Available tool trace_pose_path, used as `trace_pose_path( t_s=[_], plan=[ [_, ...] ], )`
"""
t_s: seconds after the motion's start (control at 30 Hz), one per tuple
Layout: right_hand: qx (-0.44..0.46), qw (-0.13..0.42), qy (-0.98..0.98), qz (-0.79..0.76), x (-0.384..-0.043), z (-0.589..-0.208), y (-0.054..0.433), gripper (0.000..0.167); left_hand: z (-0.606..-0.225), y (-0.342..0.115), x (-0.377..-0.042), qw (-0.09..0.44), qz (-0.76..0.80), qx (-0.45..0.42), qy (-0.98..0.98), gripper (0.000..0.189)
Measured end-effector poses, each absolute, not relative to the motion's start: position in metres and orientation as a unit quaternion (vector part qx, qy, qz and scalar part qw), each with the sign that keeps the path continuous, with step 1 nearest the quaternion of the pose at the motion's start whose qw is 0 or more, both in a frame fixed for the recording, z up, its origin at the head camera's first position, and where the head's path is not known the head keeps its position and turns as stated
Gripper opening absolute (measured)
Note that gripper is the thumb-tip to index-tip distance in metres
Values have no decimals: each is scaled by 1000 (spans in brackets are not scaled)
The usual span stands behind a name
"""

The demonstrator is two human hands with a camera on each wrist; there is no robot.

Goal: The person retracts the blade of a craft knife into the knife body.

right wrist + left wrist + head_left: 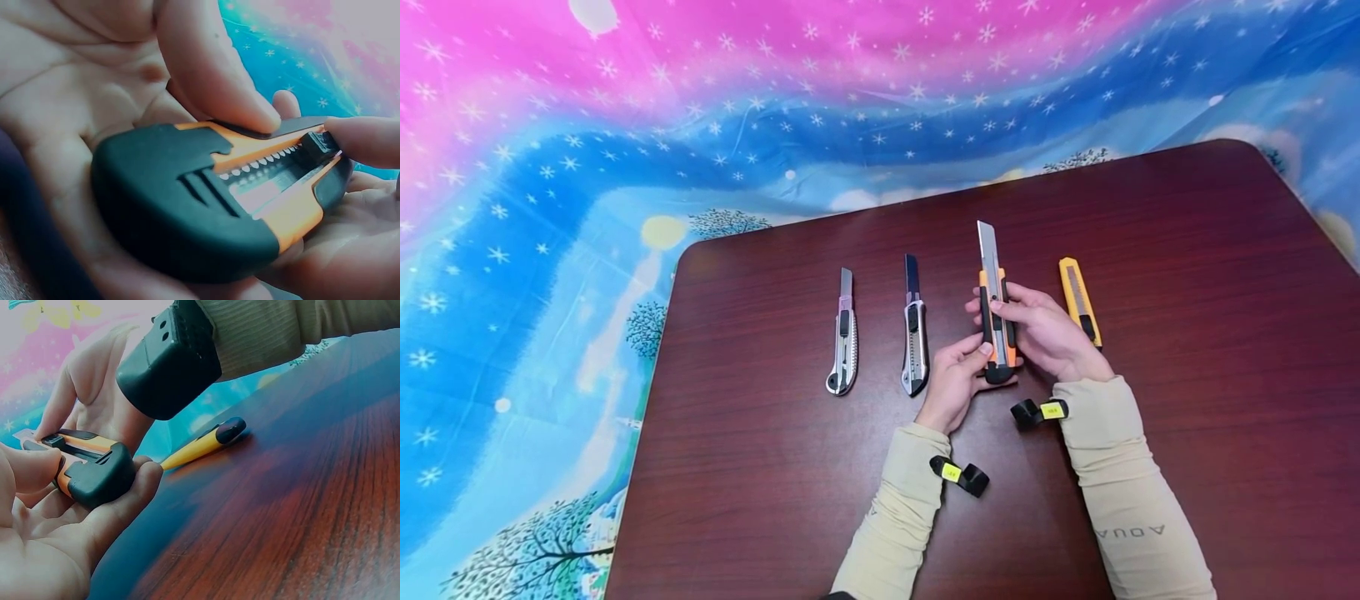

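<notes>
An orange and black utility knife (998, 325) is held in both hands, its broad blade (988, 243) extended away from the person. My left hand (957, 379) grips the butt end, thumb on the side of the handle and fingers underneath. Higher up, my right hand (1048, 329) pinches the body, its thumb at the black slider (319, 147). The black end cap (103, 478) faces the left wrist camera and lies over the left fingers. In the right wrist view, the toothed slot (262, 169) shows between orange sides. Part of the handle is hidden by the fingers.
On the brown table (760, 483), a silver utility knife (844, 342) and another silver and black one (914, 342) lie left of the hands, blades out. A yellow utility knife (1079, 296) lies just right of my right hand. A snowflake-patterned cloth (850, 100) hangs behind the table.
</notes>
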State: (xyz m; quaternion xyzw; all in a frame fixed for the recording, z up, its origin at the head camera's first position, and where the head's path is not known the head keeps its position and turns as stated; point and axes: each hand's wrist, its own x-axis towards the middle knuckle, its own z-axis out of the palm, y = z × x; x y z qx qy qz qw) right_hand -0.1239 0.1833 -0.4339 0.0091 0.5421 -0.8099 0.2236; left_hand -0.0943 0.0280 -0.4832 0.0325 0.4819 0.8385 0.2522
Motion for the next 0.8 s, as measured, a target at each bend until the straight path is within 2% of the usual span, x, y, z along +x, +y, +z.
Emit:
trace_pose_path(
  t_s=[0.47,0.8],
  plan=[
    [2,236,543,-806,-125,-433,185,51,-484,28,-93,241,840,49,484,36],
    [2,243,525,-816,-124,-434,187,46,-484,28,-93,241,840,47,484,36]
  ],
)
